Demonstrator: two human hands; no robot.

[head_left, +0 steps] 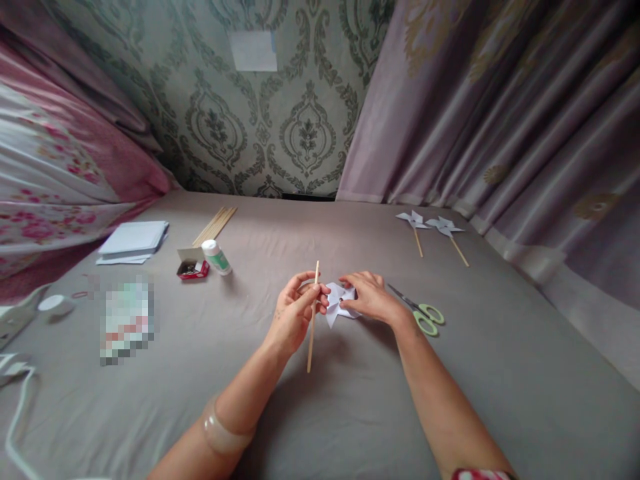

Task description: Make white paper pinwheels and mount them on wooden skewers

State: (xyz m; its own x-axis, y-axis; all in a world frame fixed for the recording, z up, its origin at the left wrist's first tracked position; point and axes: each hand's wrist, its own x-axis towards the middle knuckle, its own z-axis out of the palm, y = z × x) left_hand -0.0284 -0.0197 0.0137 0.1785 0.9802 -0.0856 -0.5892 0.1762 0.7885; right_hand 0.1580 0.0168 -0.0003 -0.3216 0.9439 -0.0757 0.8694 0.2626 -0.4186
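My left hand (296,308) pinches a thin wooden stick (311,343) between thumb and fingers; the stick stands nearly upright. Just right of it, a white paper pinwheel (334,308) with folded blades is gripped at its right side by my right hand (367,295). A small dark dot shows at the pinwheel's middle, by my right thumb. The left fingertips come close to the pinwheel's left edge; whether they touch it I cannot tell. Scissors (425,317) with green handles lie beside my right wrist.
At the back right lie two finished-looking pinwheels on sticks (417,233). A glue bottle (217,257), a small red box (193,268), loose sticks (215,225) and a paper stack (133,240) sit at the left. A white cable (20,413) runs along the left edge.
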